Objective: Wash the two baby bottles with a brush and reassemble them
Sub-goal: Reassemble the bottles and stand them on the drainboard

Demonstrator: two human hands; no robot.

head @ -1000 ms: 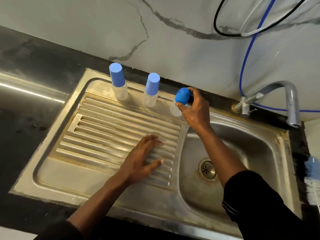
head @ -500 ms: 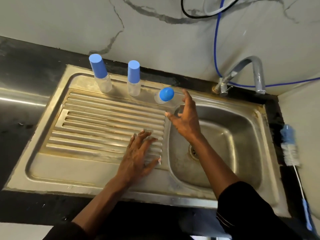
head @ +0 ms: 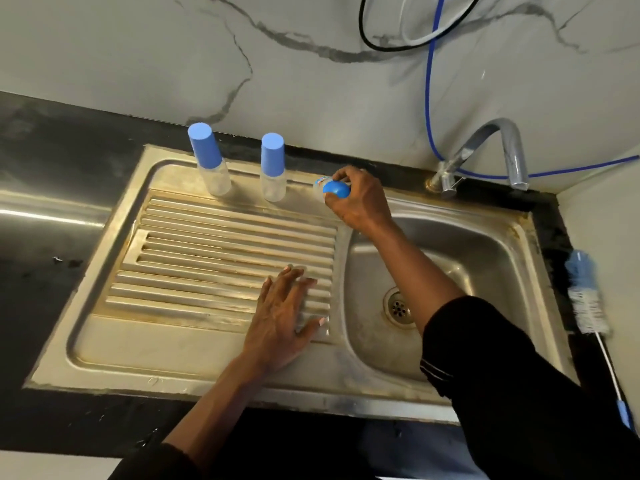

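Two clear baby bottles with tall blue caps stand upright at the back of the steel drainboard: one on the left (head: 209, 164), one to its right (head: 273, 167). A third small clear bottle with a rounded blue cap (head: 335, 189) sits right of them, and my right hand (head: 360, 199) grips it around the cap. My left hand (head: 284, 318) lies flat on the drainboard ridges, fingers spread, holding nothing. A bottle brush (head: 588, 306) with white bristles and a blue tip lies on the counter right of the sink basin.
The steel sink (head: 485, 244) has its basin and drain on the right and the ridged drainboard (head: 207, 258) on the left. A chrome tap (head: 498, 150) stands at the back right with a blue hose (head: 431, 98) and cables on the marble wall. Black countertop surrounds the sink.
My right hand had let go of the round-capped bottle half a second ago and has now closed on it again. The left hand stays flat on the drainboard. The view shifted.
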